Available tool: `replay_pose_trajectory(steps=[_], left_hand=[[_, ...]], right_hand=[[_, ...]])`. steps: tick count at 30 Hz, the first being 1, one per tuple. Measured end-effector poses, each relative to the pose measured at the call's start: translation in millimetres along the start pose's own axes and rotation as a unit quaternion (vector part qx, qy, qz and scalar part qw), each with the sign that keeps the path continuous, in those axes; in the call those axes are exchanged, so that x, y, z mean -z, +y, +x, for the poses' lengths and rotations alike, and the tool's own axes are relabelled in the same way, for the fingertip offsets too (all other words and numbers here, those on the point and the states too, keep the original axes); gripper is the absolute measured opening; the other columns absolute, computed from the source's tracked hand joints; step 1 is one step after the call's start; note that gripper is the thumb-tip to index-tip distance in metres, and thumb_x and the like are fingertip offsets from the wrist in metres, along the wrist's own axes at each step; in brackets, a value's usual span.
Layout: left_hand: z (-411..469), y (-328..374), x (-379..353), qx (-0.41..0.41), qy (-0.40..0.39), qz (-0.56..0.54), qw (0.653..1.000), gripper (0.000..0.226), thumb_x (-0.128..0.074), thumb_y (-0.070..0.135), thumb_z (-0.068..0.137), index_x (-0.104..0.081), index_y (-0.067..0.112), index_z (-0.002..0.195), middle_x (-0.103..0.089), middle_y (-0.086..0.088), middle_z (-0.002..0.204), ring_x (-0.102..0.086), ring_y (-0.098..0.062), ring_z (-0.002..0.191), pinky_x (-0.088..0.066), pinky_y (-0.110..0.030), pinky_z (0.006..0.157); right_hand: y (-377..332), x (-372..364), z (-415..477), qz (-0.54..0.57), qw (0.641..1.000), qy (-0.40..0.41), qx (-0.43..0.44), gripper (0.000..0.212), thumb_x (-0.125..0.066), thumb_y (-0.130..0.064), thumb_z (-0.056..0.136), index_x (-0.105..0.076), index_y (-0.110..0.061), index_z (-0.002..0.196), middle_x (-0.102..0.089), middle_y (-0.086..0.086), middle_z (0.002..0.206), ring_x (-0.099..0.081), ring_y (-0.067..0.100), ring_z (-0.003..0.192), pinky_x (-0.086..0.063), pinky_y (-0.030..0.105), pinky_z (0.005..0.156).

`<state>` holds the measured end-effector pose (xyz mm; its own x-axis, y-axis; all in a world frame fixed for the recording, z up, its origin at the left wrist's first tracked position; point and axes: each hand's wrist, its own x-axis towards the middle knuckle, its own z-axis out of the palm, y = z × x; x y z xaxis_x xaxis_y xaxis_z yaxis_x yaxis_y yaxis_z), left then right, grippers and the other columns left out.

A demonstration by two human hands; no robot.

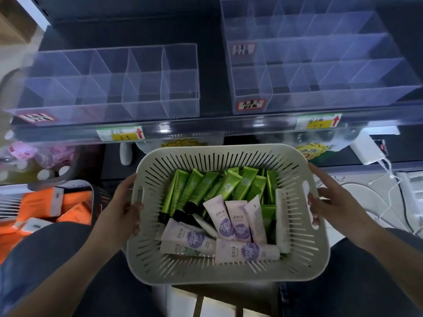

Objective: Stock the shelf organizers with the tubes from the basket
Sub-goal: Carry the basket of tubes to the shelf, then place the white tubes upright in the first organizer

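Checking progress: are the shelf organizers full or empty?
Empty: the left organizer and right organizer show bare compartments; the tubes lie in the basket.

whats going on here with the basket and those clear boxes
A person grips a slotted basket by its side handles, left hand on one and right hand on the other, in front of a shelf. The basket is full of green tubes and pale purple tubes. The left organizer and right organizer on the shelf show no tubes yet, so stocking has not begun.
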<state>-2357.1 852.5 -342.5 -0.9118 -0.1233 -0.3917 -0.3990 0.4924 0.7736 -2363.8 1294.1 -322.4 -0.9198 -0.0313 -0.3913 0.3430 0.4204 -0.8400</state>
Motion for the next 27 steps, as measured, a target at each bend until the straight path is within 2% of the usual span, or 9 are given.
replay_pose_trajectory(steps=[4, 7, 10, 14, 16, 20, 23, 25, 27], left_hand=[[-1.3, 2.6, -2.3, -0.012, 0.010, 0.018, 1.000, 0.065, -0.047, 0.003, 0.090, -0.034, 0.054, 0.128, -0.066, -0.001, 0.069, -0.060, -0.022, 0.050, -0.052, -0.029, 0.051], [-2.9, 8.2, -0.6, -0.010, 0.001, 0.018, 1.000, 0.064, -0.047, 0.002, 0.091, -0.034, 0.049, 0.131, -0.066, -0.009, 0.071, -0.060, -0.024, 0.052, -0.053, -0.028, 0.050], [-2.4, 14.7, -1.1, -0.002, -0.007, 0.009, 1.000, 0.064, -0.045, -0.003, 0.091, -0.034, 0.040, 0.138, -0.063, -0.018, 0.078, -0.058, -0.027, 0.055, -0.054, -0.033, 0.050], [-5.1, 21.3, -2.8, 0.003, -0.021, 0.021, 1.000, 0.066, -0.045, -0.004, 0.093, -0.030, 0.035, 0.143, -0.059, -0.013, 0.078, -0.054, -0.023, 0.053, -0.052, -0.031, 0.049], [-9.3, 23.3, -1.5, -0.008, -0.029, 0.056, 0.998, 0.064, -0.046, 0.000, 0.094, -0.029, 0.037, 0.143, -0.062, -0.008, 0.083, -0.059, -0.020, 0.054, -0.053, -0.029, 0.054], [-18.6, 24.7, 2.3, -0.012, -0.022, 0.118, 0.993, 0.066, -0.049, 0.002, 0.089, -0.030, 0.036, 0.142, -0.065, -0.001, 0.089, -0.067, -0.014, 0.067, -0.051, -0.026, 0.061], [-27.4, 27.2, 2.3, -0.025, -0.021, 0.161, 0.986, 0.071, -0.051, 0.003, 0.080, -0.032, 0.032, 0.141, -0.066, -0.008, 0.103, -0.065, -0.025, 0.088, -0.053, -0.036, 0.077], [-32.4, 28.5, 1.3, -0.023, -0.011, 0.183, 0.983, 0.068, -0.053, 0.007, 0.081, -0.031, 0.026, 0.143, -0.065, -0.014, 0.110, -0.063, -0.030, 0.093, -0.052, -0.040, 0.082], [-39.0, 29.7, -1.2, -0.025, 0.002, 0.204, 0.979, 0.065, -0.053, 0.010, 0.083, -0.031, 0.020, 0.144, -0.064, -0.017, 0.110, -0.063, -0.031, 0.091, -0.051, -0.040, 0.080]], right_hand=[[1.2, -1.4, 2.6, -0.011, 1.000, 0.005, 0.005, 0.068, -0.054, -0.006, 0.091, -0.038, -0.063, 0.125, -0.063, 0.002, 0.062, -0.060, 0.016, 0.051, -0.053, 0.041, 0.053], [0.1, -0.5, 3.0, -0.020, 1.000, 0.006, 0.003, 0.067, -0.055, -0.008, 0.090, -0.037, -0.062, 0.126, -0.065, -0.001, 0.063, -0.061, 0.013, 0.054, -0.052, 0.044, 0.060], [-2.3, 0.1, 2.0, -0.028, 1.000, 0.004, -0.012, 0.072, -0.054, -0.002, 0.090, -0.037, -0.060, 0.128, -0.065, -0.002, 0.064, -0.060, 0.018, 0.053, -0.053, 0.042, 0.058], [-10.0, -4.4, -3.4, -0.027, 0.999, 0.017, -0.038, 0.070, -0.050, 0.003, 0.091, -0.032, -0.044, 0.139, -0.065, 0.000, 0.078, -0.058, 0.021, 0.055, -0.053, 0.037, 0.055], [-14.8, -6.2, -7.8, -0.037, 0.998, 0.010, -0.053, 0.071, -0.050, 0.002, 0.091, -0.028, -0.041, 0.142, -0.063, 0.002, 0.092, -0.061, 0.022, 0.060, -0.052, 0.028, 0.049], [-23.4, -10.0, -20.2, -0.054, 0.997, -0.001, -0.062, 0.073, -0.055, 0.006, 0.086, -0.031, -0.038, 0.139, -0.058, 0.003, 0.104, -0.065, 0.028, 0.076, -0.054, 0.034, 0.057], [-28.3, -15.1, -29.1, -0.067, 0.996, 0.024, -0.048, 0.067, -0.058, 0.000, 0.083, -0.034, -0.036, 0.134, -0.063, -0.002, 0.092, -0.064, 0.022, 0.073, -0.049, 0.032, 0.057], [-28.9, -19.3, -33.9, -0.078, 0.995, 0.045, -0.045, 0.066, -0.056, -0.003, 0.084, -0.032, -0.031, 0.139, -0.062, -0.004, 0.099, -0.060, 0.018, 0.079, -0.045, 0.031, 0.060], [-28.9, -23.5, -39.8, -0.092, 0.993, 0.063, -0.042, 0.065, -0.057, -0.007, 0.085, -0.032, -0.028, 0.141, -0.058, -0.001, 0.109, -0.056, 0.013, 0.082, -0.041, 0.028, 0.062]])
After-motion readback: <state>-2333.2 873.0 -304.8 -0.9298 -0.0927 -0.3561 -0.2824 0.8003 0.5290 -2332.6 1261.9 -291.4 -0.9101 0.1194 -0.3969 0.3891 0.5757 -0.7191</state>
